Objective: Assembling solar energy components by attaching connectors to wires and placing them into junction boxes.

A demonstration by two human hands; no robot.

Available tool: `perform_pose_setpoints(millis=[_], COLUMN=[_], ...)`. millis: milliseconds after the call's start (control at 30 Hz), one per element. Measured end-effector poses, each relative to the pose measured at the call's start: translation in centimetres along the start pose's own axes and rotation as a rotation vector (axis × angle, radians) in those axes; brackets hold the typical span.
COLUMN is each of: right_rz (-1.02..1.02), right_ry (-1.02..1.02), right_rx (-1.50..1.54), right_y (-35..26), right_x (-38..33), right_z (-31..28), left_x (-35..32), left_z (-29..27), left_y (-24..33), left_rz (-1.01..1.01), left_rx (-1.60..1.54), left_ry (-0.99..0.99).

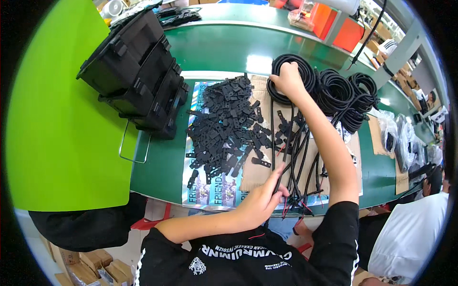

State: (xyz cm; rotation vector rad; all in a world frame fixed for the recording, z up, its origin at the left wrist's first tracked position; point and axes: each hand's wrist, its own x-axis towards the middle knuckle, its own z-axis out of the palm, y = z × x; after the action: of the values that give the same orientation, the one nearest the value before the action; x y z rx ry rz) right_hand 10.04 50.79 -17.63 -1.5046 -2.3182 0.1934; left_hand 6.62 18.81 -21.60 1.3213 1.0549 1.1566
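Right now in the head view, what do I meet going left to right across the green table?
Stacked black crates → pile of small black plastic pieces → left hand pinching cable ends → right hand on a black cable coil → further cable coils → clear plastic bags.

Green workbench (210, 52), bright green panel (62, 133) left, cardboard boxes (90, 267) below.

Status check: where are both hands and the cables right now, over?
Left hand pinching the near ends of the black cables at the table edge. Right hand gripping a cable coil at the far end. Pile of black clips alongside, not blocking.
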Motion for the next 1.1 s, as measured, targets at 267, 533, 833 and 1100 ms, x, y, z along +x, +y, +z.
perform_pose_setpoints(millis=[267,533,833,1100], right_rz=[-0.221,-0.45,-0.139,-0.209], right_ry=[0.327,-0.403,-0.574,-0.468], right_rx=[-0.348,0.083,0.835,1.407], right_y=[-0.2,-1.5,-0.9,-2.5], right_x=[-2.7,-11.1,-8.3,-8.9], right_z=[0.4,-0.1,-1.4,-6.6], left_x=[-0.7,0.0,0.8,6.8], left_z=[-3.7,-8.4,-11.0,-11.7], left_y=[0.2,0.6,3.2,4.3], left_rz=[0.079,0.289,0.341,0.507], left_rx=[0.145,0.349,0.152,-0.366], left_ry=[-0.194,-0.327,0.115,0.239])
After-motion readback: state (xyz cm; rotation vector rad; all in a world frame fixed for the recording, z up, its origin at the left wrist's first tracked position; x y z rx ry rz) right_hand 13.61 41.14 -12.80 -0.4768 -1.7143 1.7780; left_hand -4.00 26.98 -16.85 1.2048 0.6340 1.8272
